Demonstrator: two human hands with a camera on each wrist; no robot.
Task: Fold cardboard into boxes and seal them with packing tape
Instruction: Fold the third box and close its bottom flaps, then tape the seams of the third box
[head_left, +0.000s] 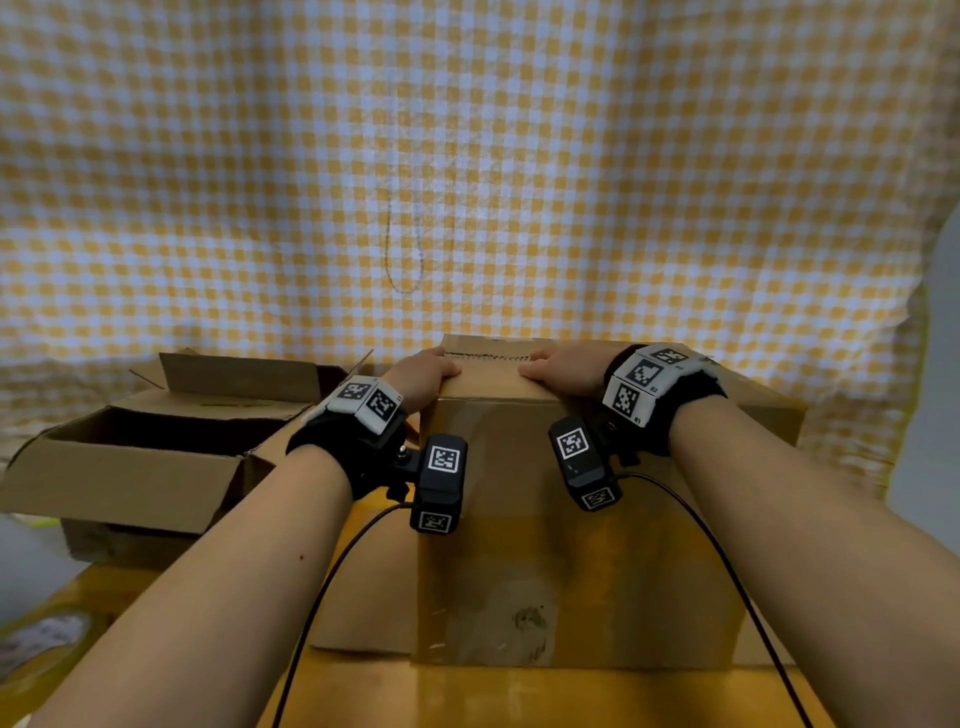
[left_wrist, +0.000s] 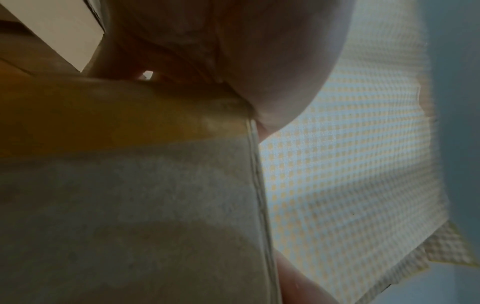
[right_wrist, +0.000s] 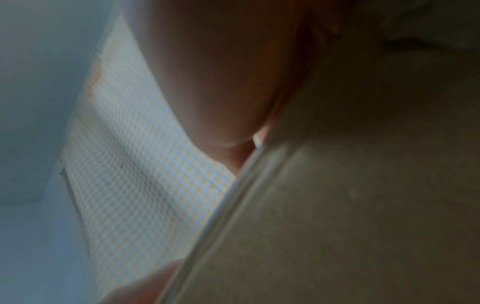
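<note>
A closed brown cardboard box (head_left: 597, 519) stands in the middle of the table, with a glossy strip of packing tape (head_left: 493, 587) running down its near face. A jagged tape end (head_left: 488, 356) lies on the top between my hands. My left hand (head_left: 427, 375) and right hand (head_left: 563, 368) both rest on the box's top at its near edge, fingers reaching over the top. The left wrist view shows the palm (left_wrist: 259, 51) against the box (left_wrist: 130, 205). The right wrist view shows the palm (right_wrist: 221, 72) on the box (right_wrist: 363, 185). The fingertips are hidden.
An open cardboard box (head_left: 145, 457) with raised flaps sits at the left, close to my left forearm. A blurred roll of tape (head_left: 47, 639) lies at the lower left. A yellow checked cloth (head_left: 467, 182) hangs behind. The wooden table (head_left: 519, 696) shows in front.
</note>
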